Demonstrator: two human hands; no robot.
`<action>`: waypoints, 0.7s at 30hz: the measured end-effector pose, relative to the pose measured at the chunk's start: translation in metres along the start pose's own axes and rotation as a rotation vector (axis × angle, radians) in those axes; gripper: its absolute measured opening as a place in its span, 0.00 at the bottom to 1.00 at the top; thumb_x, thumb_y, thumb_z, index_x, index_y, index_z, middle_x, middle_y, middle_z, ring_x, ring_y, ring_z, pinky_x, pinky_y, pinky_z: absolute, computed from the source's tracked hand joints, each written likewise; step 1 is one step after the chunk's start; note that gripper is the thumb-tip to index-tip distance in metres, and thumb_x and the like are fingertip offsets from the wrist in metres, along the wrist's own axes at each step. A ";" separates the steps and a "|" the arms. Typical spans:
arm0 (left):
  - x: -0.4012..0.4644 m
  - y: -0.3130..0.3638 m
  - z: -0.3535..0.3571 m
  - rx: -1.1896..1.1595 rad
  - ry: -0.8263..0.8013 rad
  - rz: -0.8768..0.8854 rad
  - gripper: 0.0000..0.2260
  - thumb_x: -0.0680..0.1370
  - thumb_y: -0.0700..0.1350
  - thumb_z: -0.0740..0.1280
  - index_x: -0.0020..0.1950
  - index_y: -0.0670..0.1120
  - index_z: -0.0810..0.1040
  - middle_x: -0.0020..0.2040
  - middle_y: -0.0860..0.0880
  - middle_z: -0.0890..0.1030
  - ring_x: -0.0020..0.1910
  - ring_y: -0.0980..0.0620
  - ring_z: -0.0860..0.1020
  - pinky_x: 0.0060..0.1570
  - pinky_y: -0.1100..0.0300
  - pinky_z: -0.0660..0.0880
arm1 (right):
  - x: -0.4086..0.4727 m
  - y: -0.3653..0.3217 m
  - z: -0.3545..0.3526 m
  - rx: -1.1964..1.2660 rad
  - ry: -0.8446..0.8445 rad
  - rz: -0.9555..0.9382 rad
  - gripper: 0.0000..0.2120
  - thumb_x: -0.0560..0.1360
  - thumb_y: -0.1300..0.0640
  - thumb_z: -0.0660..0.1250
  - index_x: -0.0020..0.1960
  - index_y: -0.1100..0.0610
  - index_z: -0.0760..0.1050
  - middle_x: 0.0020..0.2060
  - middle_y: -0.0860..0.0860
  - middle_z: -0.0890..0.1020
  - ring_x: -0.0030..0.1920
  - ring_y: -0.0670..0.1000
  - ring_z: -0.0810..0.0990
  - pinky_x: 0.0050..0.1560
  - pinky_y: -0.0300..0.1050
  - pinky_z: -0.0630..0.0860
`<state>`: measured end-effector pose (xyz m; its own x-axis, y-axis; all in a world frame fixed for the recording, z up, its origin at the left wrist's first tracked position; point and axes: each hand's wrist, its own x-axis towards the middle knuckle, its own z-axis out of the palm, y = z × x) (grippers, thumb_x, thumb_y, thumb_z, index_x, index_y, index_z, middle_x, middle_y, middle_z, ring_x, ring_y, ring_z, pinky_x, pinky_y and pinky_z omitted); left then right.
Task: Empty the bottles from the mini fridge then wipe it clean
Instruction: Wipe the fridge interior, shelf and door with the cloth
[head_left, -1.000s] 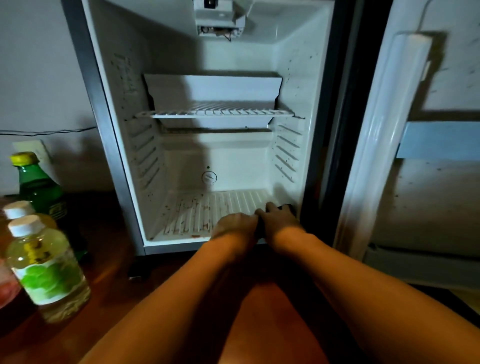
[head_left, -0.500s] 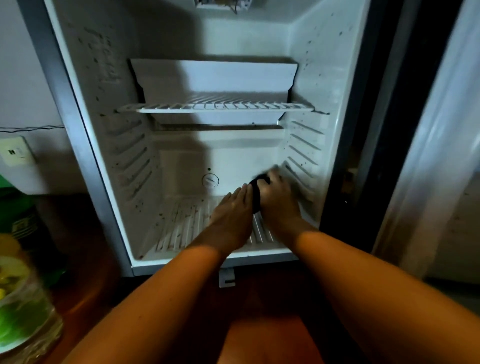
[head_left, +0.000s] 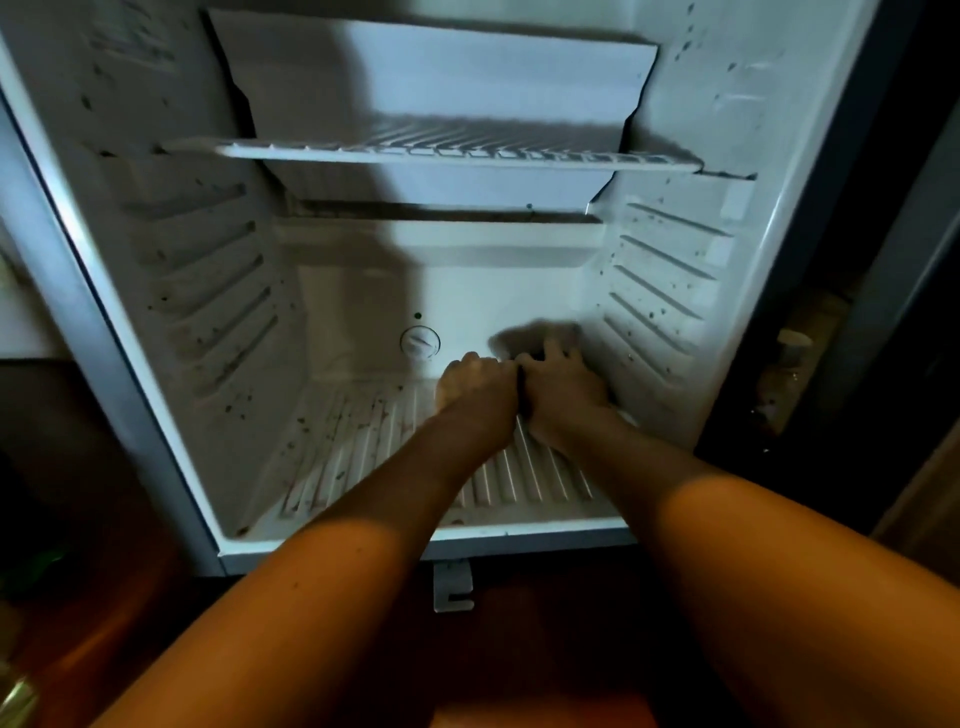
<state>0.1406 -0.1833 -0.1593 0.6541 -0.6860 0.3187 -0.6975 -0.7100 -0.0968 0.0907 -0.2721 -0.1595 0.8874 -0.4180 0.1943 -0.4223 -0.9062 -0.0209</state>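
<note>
**coldbox_q:** so what's the mini fridge (head_left: 171, 291) looking like right now?

**wipe_it_down:** Door's open and there are no bottles in the parts you can see. Just the white wire shelf (head_left: 441, 153) up top and the ribbed floor (head_left: 363, 441) at the bottom. Both side walls have dark specks all over, and the floor has reddish-brown marks, mostly on the left half.

**coldbox_q:** where are the hands?

**wipe_it_down:** Both are reaching deep into the lower compartment, at the back right corner where the floor meets the rear wall. The left hand (head_left: 480, 387) and right hand (head_left: 563, 395) are pressed side by side, touching. There's a dark cloth (head_left: 521, 387) between them, only a thin black strip of it visible, plus a bit poking out by the right hand's fingers (head_left: 553, 349).

**coldbox_q:** gripping it or just pushing?

**wipe_it_down:** Left hand is curled in with knuckles up, and the right fingers are bent over the front of the cloth. Looks like both are closed on it and pressing it down, but most of the cloth is hidden under the hands, so I can't tell how it's bunched.

**coldbox_q:** anything else nearby?

**wipe_it_down:** The round drain plug (head_left: 420, 343) on the back wall sits just left of the left hand. Below the fridge's front edge there's a small white bracket (head_left: 453, 592) on the dark floor.
</note>
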 end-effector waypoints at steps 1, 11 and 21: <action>-0.001 0.000 -0.001 0.013 -0.004 0.002 0.15 0.75 0.40 0.66 0.61 0.48 0.75 0.56 0.46 0.80 0.58 0.46 0.75 0.52 0.55 0.72 | -0.003 -0.001 -0.002 0.020 0.008 0.002 0.26 0.75 0.56 0.66 0.71 0.50 0.65 0.71 0.58 0.61 0.70 0.62 0.63 0.60 0.58 0.73; -0.032 -0.008 -0.005 -0.354 -0.060 0.137 0.17 0.75 0.45 0.65 0.64 0.48 0.71 0.58 0.46 0.79 0.56 0.45 0.75 0.54 0.51 0.74 | -0.028 -0.001 -0.003 -0.136 -0.046 0.023 0.34 0.74 0.45 0.66 0.76 0.48 0.56 0.74 0.58 0.57 0.72 0.63 0.58 0.70 0.57 0.61; -0.021 -0.009 -0.015 -0.240 0.032 0.085 0.06 0.75 0.38 0.65 0.51 0.44 0.77 0.48 0.42 0.81 0.47 0.42 0.80 0.37 0.56 0.70 | -0.015 -0.001 -0.013 0.163 0.027 0.032 0.18 0.74 0.55 0.68 0.63 0.55 0.71 0.61 0.59 0.73 0.59 0.61 0.77 0.56 0.56 0.77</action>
<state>0.1283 -0.1600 -0.1512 0.5833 -0.7335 0.3490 -0.8016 -0.5893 0.1013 0.0753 -0.2635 -0.1501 0.8679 -0.4467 0.2172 -0.4125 -0.8918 -0.1858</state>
